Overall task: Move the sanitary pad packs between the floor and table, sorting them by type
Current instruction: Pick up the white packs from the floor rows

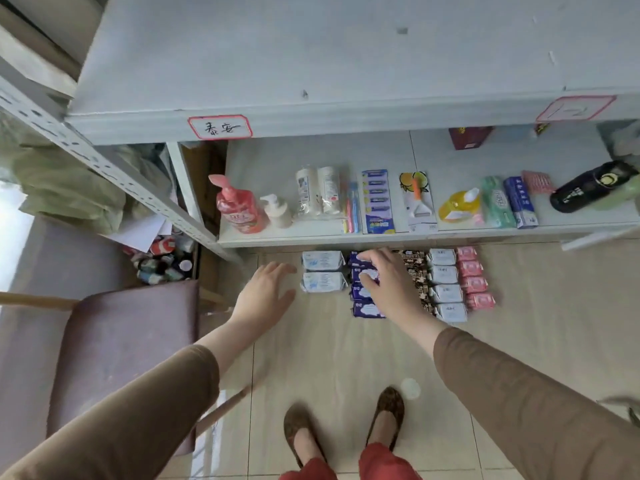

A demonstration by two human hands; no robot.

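Packs lie on the floor (332, 348) in five columns by type, along the front edge of the low shelf (277, 239). From the left: two pale blue packs (322, 271), a column of dark blue packs (367, 308), a column of brown patterned packs (417, 271), four white packs (446, 285), four pink packs (472, 282). Each column holds one type only, as far as the view shows; the sorting on the floor therefore appears largely complete.

The right hand (384, 277) rests over the dark blue column, its fingers curled onto the upper packs. This grip appears to be closing on one dark blue pack, but the contact is partly hidden and no pack is lifted clear. The left hand (268, 291) hovers with fingers spread, just left of the pale blue packs, and holds nothing.

The upper surface (346, 57) carries no packs in view. The low shelf holds bottles, toothbrushes and other toiletries, apart from the pads.

Judgement: the floor stage is done or nearly done. Remaining work is probably the transfer of the sorted columns up to the surface, beginning with the dark blue type. The total pack count under the right hand cannot be read.
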